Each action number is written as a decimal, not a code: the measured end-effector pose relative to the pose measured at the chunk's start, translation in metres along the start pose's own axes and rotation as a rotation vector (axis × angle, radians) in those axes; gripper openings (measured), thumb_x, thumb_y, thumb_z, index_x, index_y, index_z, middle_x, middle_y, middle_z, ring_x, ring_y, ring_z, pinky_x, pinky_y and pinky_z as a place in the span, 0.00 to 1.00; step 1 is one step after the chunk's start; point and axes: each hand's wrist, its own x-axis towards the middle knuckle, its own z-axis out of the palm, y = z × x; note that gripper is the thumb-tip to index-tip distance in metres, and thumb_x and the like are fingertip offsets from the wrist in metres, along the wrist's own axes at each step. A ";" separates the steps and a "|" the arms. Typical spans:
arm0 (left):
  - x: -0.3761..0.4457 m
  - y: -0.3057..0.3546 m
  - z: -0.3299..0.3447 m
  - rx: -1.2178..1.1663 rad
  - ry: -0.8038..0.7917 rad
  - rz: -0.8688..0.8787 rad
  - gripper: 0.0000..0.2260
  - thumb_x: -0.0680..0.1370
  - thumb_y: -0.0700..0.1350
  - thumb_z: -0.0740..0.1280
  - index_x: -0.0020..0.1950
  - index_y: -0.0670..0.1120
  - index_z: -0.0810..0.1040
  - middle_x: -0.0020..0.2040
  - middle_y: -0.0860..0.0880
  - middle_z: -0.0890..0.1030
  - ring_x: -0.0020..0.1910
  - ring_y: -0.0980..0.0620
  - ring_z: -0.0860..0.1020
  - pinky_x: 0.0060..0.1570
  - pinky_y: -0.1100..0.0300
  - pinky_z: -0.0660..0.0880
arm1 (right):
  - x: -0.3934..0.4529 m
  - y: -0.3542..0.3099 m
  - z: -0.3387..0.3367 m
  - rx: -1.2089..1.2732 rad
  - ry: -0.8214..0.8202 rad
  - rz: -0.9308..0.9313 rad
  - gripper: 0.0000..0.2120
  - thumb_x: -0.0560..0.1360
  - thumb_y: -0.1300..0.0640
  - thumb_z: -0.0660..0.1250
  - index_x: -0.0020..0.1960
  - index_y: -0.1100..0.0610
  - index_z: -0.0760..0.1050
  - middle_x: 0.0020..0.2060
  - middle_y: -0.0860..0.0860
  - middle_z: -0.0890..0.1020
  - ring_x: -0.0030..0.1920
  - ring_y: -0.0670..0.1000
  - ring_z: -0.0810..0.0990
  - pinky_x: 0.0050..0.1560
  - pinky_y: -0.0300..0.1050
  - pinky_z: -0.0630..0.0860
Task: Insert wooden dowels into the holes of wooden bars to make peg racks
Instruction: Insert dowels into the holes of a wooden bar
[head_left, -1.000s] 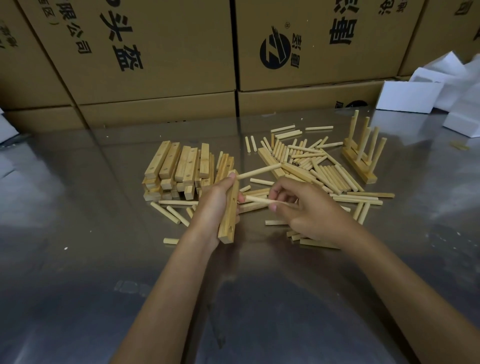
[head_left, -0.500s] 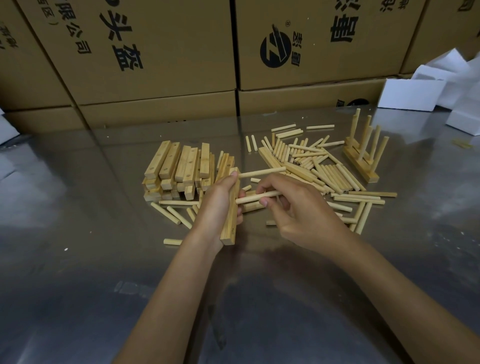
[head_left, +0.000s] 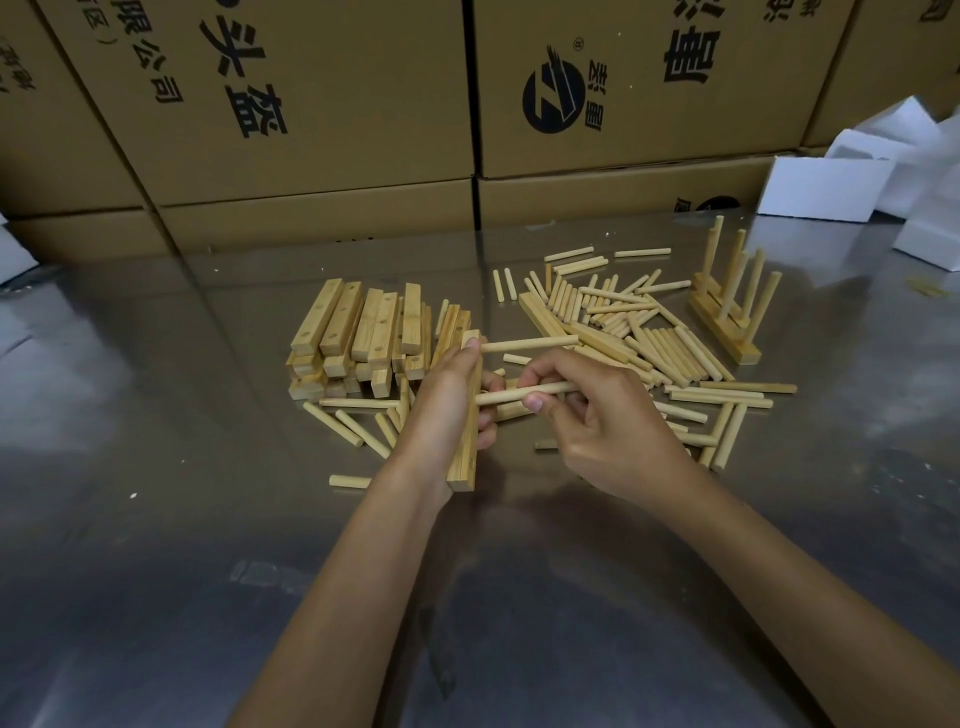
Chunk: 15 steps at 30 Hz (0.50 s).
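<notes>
The left hand (head_left: 441, 410) grips a wooden bar (head_left: 467, 431) with fingers and thumb curled round it. The bar stands nearly on end, its lower end close above the steel tabletop (head_left: 156, 519). One inserted dowel (head_left: 530, 344) projects to the right from the bar's upper end, roughly level.

The right hand (head_left: 602, 421) pinches a second dowel (head_left: 524, 392) between thumb and curled fingers. Its left tip meets the bar's face at about mid-length, below the first dowel. Whether the tip has entered a hole cannot be told.

A stack of loose bars (head_left: 358, 332) lies just behind and left of the left hand; several show drilled holes. A few stray dowels (head_left: 353, 426) lie on the table against the stack's near edge, touching or just beside the left hand.

A scattered pile of dowels (head_left: 644, 332) spreads behind and right of the right hand, some passing under it. A finished peg rack (head_left: 727, 317) with upright pegs stands at the pile's far right edge.

Cardboard cartons (head_left: 311, 104) form a wall along the table's far edge. White foam blocks (head_left: 826, 187) sit at the far right corner.

The tabletop between the hands and the near edge holds only the forearms.
</notes>
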 end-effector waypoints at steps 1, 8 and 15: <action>0.000 -0.001 0.000 -0.001 -0.004 0.013 0.14 0.83 0.55 0.59 0.57 0.47 0.77 0.33 0.51 0.74 0.23 0.56 0.68 0.20 0.64 0.63 | 0.000 0.000 0.001 0.003 0.004 0.010 0.04 0.77 0.63 0.68 0.49 0.55 0.77 0.29 0.44 0.73 0.26 0.45 0.66 0.27 0.37 0.59; 0.000 -0.003 0.004 -0.033 -0.023 0.029 0.11 0.85 0.53 0.57 0.59 0.50 0.75 0.30 0.51 0.72 0.22 0.56 0.66 0.20 0.65 0.61 | 0.000 0.001 0.003 0.047 0.009 0.068 0.04 0.76 0.63 0.68 0.48 0.55 0.78 0.28 0.48 0.74 0.24 0.45 0.63 0.27 0.42 0.58; 0.000 -0.004 0.004 -0.021 -0.020 0.034 0.12 0.85 0.52 0.56 0.62 0.49 0.74 0.31 0.51 0.71 0.22 0.56 0.66 0.21 0.65 0.60 | 0.000 0.002 0.006 0.063 0.028 0.108 0.05 0.76 0.63 0.69 0.45 0.54 0.78 0.25 0.51 0.71 0.23 0.45 0.60 0.26 0.43 0.57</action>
